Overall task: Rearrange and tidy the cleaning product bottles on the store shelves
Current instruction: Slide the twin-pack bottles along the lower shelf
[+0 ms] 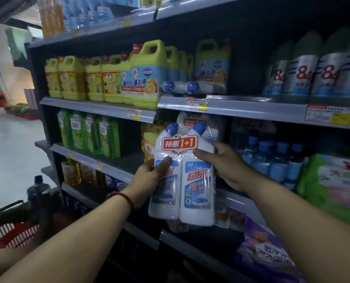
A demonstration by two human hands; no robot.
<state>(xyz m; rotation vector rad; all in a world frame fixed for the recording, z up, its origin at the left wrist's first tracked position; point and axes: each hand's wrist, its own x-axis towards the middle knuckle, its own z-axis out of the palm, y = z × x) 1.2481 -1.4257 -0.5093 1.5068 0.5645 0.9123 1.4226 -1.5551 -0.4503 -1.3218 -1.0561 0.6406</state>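
White twin-pack, blue caps

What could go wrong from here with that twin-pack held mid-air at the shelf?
1. The twin-pack is gripped only at its sides through glossy wrap by the left hand and right hand; it may slip.
2. Another white pack sits right behind it; pushing in could knock that over.
3. Two blue-capped bottles lie flat at the edge of the shelf above; a bump while lifting could roll them off.

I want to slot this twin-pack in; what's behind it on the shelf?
Behind the twin-pack, held by the left hand and right hand, another white pack shows, with orange bottles to its left. Anything deeper is covered.
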